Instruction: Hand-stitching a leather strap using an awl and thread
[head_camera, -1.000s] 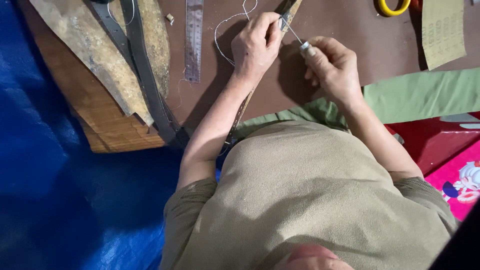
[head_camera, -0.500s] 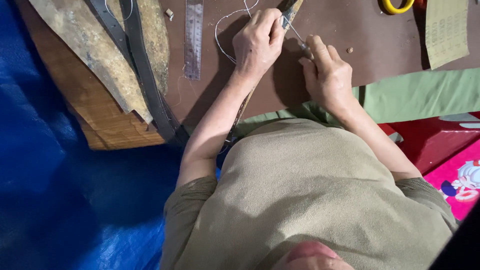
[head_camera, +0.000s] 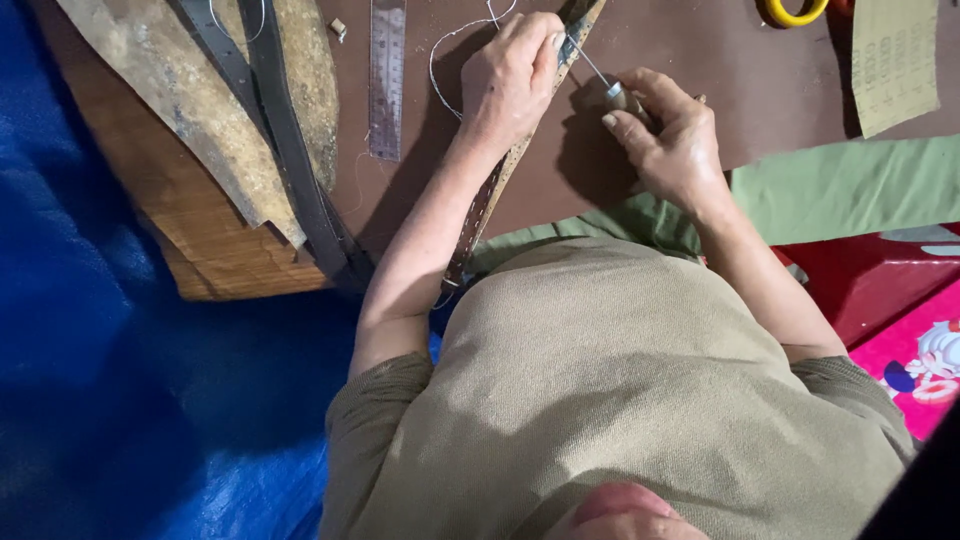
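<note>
Centrally, upper frame: left hand (head_camera: 512, 75), knuckles up, clamped on strap (head_camera: 487, 195) running down toward the torso. Right hand (head_camera: 668, 135) curled shut around awl (head_camera: 600, 78), tip against strap. Ruler (head_camera: 386, 75) left of both.

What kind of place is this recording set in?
Probably a small leatherwork bench: a long punched brown leather strap under the left hand, a wooden-handled awl in the right hand, and a steel ruler nearby.
</note>
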